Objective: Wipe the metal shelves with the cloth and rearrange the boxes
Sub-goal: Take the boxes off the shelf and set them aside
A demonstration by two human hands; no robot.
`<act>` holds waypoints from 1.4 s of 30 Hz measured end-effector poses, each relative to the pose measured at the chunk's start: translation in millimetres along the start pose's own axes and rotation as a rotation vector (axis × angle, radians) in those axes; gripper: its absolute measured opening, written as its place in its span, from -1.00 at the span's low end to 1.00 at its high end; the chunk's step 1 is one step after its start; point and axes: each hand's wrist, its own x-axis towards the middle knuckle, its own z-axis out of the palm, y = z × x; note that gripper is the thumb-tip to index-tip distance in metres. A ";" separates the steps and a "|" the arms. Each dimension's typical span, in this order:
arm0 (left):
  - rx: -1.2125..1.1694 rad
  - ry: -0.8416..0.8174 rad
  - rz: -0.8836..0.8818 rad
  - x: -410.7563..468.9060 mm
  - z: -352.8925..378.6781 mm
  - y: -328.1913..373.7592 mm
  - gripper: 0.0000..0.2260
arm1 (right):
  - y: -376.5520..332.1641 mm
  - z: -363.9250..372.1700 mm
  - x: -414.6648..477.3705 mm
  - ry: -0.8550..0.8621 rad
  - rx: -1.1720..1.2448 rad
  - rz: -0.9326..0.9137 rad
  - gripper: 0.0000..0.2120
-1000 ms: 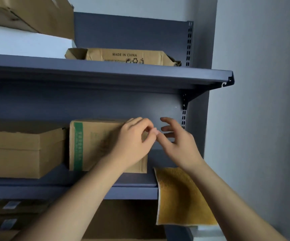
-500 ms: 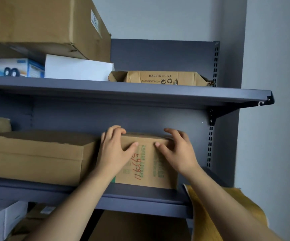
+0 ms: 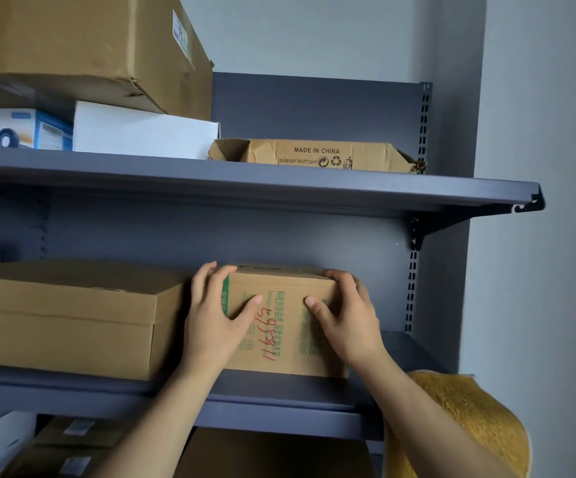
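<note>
On my feed I see two bare forearms (image 3: 162,419), uncovered from the bottom edge up to the wrists. The left hand (image 3: 212,322) and right hand (image 3: 348,326) are bare as well, with slim fingers (image 3: 338,276) and short, rounded thumbnails (image 3: 258,299).

The top carton (image 3: 73,39) runs off the top and left edges; the blue box (image 3: 11,129) and long box (image 3: 62,315) are cut at the left; the cloth (image 3: 486,415) leaves the bottom edge, partly behind an arm; the small box (image 3: 279,326)'s green print is too fine to read.
</note>
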 end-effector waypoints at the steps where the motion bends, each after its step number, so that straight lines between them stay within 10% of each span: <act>1: -0.008 0.004 -0.006 0.8 0.5 -0.3 -0.45 | 1.1 0.6 -0.8 0.003 0.010 -0.006 -0.54; 8: -0.159 -0.034 -0.184 -2.2 -1.5 -1.6 -0.20 | 6.5 -0.5 -13.0 -0.006 0.052 0.032 -0.35; 42: -0.161 -0.106 -0.170 -128.5 -170.9 163.7 -0.23 | -98.8 -132.6 -200.5 0.118 0.171 -0.019 -0.23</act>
